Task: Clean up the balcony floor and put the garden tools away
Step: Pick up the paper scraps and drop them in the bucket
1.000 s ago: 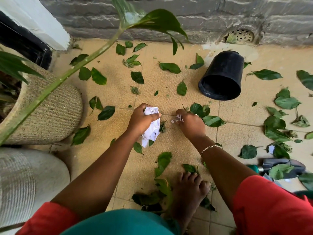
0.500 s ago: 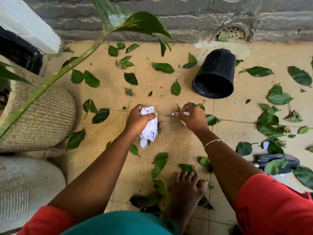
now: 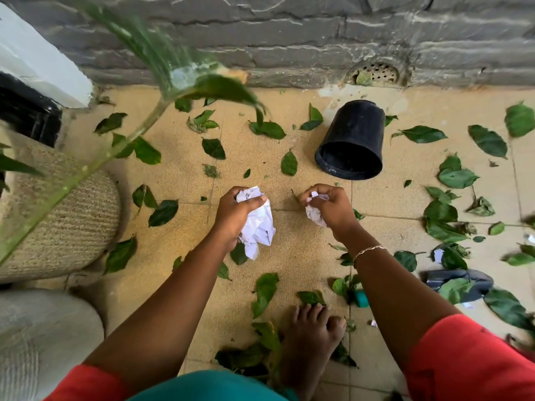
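Centrally, left hand (image 3: 233,212) gripping crumpled paper (image 3: 259,227), right hand (image 3: 334,206) pinching paper scrap (image 3: 314,216), open tile (image 3: 286,230) between.

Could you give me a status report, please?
Left hand grips large crumpled white paper wad. Right hand grips smaller crumpled white paper. Green leaves litter floor; black plastic pot lies tipped.

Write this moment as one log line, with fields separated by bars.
left hand: holds crumpled paper | right hand: pinches small paper scrap | black pot: on its side | leaves: scattered on floor
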